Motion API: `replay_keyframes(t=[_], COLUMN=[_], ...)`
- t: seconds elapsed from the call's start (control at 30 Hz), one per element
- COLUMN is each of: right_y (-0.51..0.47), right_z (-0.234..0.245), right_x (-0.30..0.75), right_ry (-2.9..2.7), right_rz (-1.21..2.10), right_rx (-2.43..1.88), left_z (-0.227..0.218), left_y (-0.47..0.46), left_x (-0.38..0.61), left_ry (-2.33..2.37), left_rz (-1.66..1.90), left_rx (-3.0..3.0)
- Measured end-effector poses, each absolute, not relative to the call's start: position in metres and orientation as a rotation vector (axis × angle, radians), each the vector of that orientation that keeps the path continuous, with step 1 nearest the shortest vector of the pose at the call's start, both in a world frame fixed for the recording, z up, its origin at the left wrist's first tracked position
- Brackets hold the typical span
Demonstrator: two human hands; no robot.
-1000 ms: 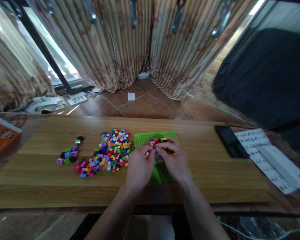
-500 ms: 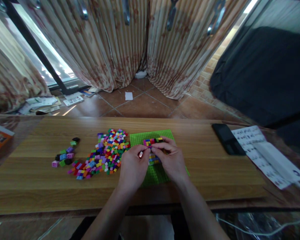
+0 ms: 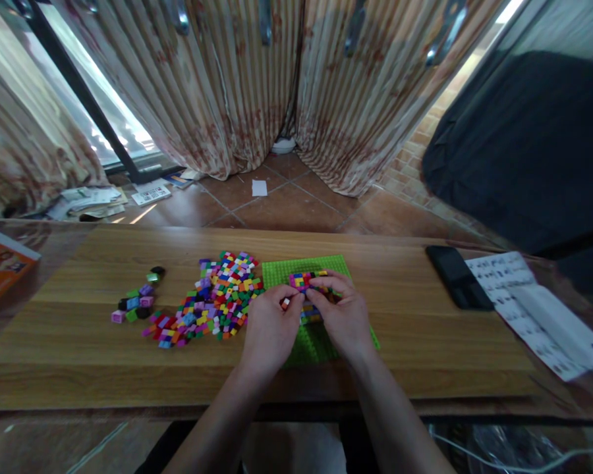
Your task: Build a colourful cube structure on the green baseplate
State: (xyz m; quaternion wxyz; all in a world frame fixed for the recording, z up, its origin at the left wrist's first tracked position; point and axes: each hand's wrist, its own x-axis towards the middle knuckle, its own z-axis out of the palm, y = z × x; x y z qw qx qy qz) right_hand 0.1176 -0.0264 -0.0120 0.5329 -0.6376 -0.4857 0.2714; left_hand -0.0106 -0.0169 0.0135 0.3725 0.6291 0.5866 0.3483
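Note:
A green studded baseplate (image 3: 309, 349) lies on the table under both hands. On it stands a block of small multicoloured toy bricks (image 3: 300, 280), partly covered by my fingers. My left hand (image 3: 271, 326) is closed at the left side of this block, and a small white and reddish toy brick (image 3: 285, 303) shows in its curled fingers. From the right, my right hand (image 3: 344, 315) reaches over the block, thumb and fingers pinched close to the left fingertips. Whatever sits between the right fingertips is too small and hidden to make out.
Left of the baseplate spreads a heap of loose bricks (image 3: 232, 283), with several larger bricks (image 3: 133, 303) further left. A black phone (image 3: 458, 278) and a printed sheet (image 3: 504, 280) lie to the right. An orange box (image 3: 2, 266) is at the far left.
The whole view has shifted slightly, so everything appears a little further right. Both hands keep almost the same pose over the brick block.

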Motion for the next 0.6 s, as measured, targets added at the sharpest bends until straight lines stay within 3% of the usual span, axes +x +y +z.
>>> replay_keyframes(t=[0.6], right_y=[-0.0168], right_z=[-0.0069], right_x=[0.1165], right_ry=[-1.084], right_rz=[0.651], right_rx=[-1.587], left_z=[0.0098], left_y=[-0.0116], left_x=[-0.0164], left_ry=[1.465], left_rz=[0.945], left_rx=[1.499])
